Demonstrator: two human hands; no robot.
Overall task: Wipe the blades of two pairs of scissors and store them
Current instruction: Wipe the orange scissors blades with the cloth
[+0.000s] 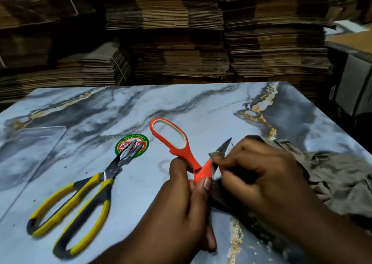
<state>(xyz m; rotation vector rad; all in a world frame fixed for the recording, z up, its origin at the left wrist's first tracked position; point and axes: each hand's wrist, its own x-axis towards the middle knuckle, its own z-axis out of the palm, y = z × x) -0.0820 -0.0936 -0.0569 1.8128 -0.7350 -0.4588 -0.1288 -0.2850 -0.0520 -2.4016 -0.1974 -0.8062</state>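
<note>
Orange scissors [182, 155] held mid-desk in left hand [181, 201] grip; blade pinched through grey cloth [332, 173] by right hand [265, 175]. Yellow scissors [80, 199] lying near left edge, wiping not judged done. Storing still pending.

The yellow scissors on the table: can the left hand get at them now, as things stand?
Probably not at once: the left hand grips the orange scissors. The yellow scissors lie uncovered to its left, so once freed, the way looks open.

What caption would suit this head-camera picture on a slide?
Left hand grips orange scissors while right hand wipes a blade with cloth; yellow scissors lie nearby.
</note>
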